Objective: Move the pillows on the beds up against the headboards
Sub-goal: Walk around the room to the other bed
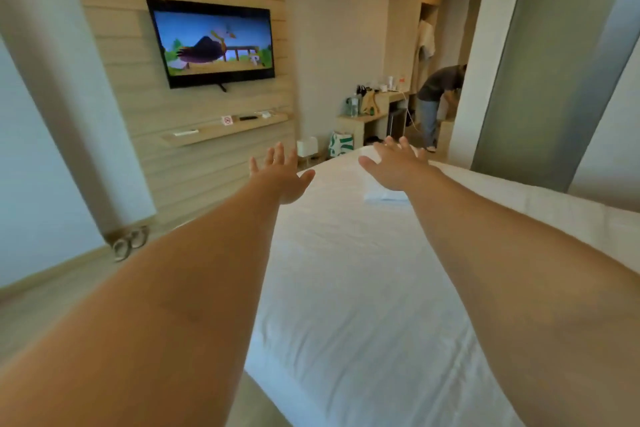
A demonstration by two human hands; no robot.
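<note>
Both my arms stretch forward over a bed point(346, 288) covered with a white sheet. My left hand point(282, 173) is open with fingers spread, above the bed's left edge near its far end. My right hand point(394, 166) is also open, palm down, over the far end of the bed. A small folded white cloth point(384, 196) lies on the sheet just below my right hand. No pillow and no headboard are in view.
A wall TV point(213, 42) hangs left above a narrow shelf point(225, 130). A rolled curtain point(69, 97) hangs far left. A desk point(374, 111) with bottles stands at the back, where a person point(436, 97) bends over. A grey sliding panel point(540, 62) stands at right.
</note>
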